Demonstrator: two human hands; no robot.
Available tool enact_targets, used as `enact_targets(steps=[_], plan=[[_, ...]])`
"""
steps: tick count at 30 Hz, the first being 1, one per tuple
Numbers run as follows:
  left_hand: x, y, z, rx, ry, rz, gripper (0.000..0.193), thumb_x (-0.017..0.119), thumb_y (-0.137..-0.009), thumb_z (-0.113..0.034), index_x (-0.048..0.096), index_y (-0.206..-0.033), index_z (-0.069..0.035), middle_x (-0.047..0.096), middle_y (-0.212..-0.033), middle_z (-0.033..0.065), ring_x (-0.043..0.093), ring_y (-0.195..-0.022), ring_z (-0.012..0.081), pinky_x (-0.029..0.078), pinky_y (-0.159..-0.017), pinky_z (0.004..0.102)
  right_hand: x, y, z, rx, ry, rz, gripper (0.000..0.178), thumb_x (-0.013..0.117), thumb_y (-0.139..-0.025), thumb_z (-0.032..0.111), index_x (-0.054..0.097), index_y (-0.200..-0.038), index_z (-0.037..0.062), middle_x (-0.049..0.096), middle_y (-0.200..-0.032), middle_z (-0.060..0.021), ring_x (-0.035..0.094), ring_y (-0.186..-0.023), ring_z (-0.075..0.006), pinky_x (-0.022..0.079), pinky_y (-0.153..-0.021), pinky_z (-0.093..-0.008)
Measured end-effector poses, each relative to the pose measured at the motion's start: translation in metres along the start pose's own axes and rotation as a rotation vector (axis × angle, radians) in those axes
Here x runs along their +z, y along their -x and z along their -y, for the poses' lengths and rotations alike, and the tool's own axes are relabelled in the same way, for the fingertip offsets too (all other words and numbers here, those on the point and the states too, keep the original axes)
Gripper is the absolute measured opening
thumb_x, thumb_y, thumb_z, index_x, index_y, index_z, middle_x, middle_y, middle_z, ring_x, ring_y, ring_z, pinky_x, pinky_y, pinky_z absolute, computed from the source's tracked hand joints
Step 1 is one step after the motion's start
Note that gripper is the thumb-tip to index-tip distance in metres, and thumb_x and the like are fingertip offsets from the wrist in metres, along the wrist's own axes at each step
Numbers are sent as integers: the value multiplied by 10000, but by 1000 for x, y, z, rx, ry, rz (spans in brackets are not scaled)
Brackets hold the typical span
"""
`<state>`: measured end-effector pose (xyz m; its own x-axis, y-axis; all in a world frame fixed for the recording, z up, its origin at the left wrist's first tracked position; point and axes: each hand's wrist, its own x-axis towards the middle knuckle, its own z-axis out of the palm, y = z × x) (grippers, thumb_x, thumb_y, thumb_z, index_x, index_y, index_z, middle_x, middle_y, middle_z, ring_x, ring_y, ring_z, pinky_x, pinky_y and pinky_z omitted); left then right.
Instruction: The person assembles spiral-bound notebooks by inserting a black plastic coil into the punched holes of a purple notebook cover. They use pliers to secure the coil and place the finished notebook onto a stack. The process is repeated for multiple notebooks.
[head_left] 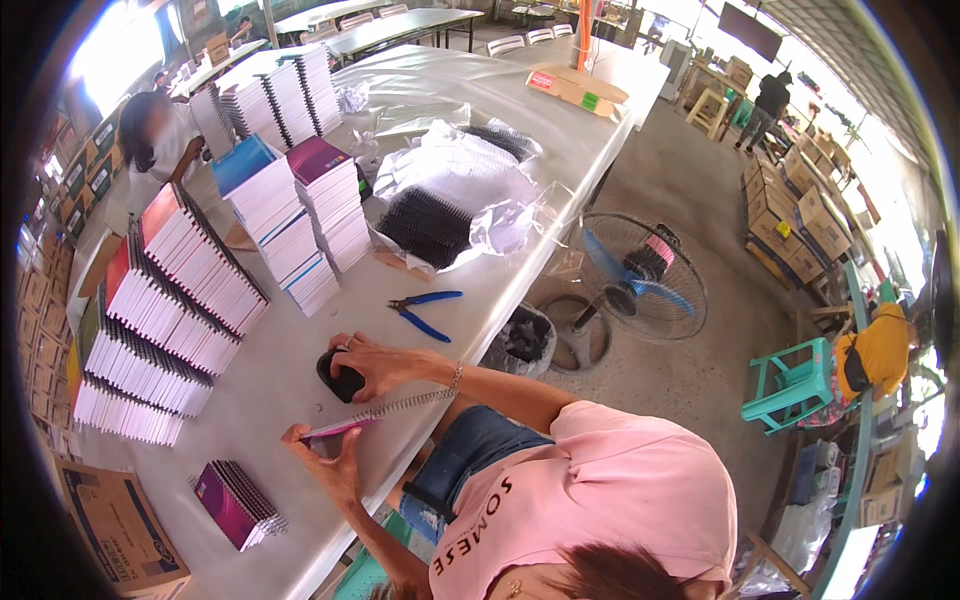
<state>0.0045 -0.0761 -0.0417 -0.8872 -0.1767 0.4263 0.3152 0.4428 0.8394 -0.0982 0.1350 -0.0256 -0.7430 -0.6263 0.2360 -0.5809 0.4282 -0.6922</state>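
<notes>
My left hand (335, 468) grips a thin purple notebook (345, 430), seen nearly edge-on above the white table. A pale spiral coil (415, 402) stretches from the notebook's edge toward my right forearm. Just beyond it, my right hand (372, 362), wearing a ring and bracelet, has its fingers closed round a black rounded object (340, 378) whose kind I cannot make out. Blue-handled cutting pliers (425, 312) lie with handles spread on the table past my right hand. To the left of my left hand sits a small pile of purple spiral notebooks (232, 505).
Tall notebook stacks (180, 300) stand along the left, with more stacks (285, 220) behind. Black spiral coils (425, 228) lie in white wrapping. Beyond the table edge (545, 270) are a lined bin (525, 340) and a floor fan (640, 280). A cardboard box (120, 530) stands lower left.
</notes>
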Motion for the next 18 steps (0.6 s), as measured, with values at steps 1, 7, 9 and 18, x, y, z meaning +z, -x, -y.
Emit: enact_targets(steps=[1,7,9,18], plan=[[1,0,1,17,-15,1,769,926,-628,-303,424,-1154,-57,388,-1113,89,410,-1106,280,315,-1022,388,-2,1,1,42,-43,16,548,823,-741,349,573,-1144,75,371,-1385,-163,384,-1240,-388,348,-1052,-438],[-3,5,2,32,-36,14,741,908,-652,-233,411,-1175,-61,385,-1118,84,412,-1095,257,332,-1011,372,-19,22,19,188,-351,150,520,807,-766,470,679,-1059,60,458,-1332,-139,485,-1184,-283,403,-1004,-369],[-5,4,2,56,-59,35,698,873,-691,-111,396,-1199,-65,384,-1126,73,420,-1072,217,354,-984,338,-23,29,18,172,-365,159,529,796,-773,495,688,-1047,55,488,-1336,-131,512,-1172,-250,416,-987,-347],[-9,5,-2,48,-93,13,736,924,-643,-237,424,-1151,-57,392,-1119,91,423,-1090,265,334,-1017,370,-43,47,19,63,-910,275,521,778,-793,485,687,-1030,29,597,-1307,-132,525,-1200,-237,379,-1041,-338]])
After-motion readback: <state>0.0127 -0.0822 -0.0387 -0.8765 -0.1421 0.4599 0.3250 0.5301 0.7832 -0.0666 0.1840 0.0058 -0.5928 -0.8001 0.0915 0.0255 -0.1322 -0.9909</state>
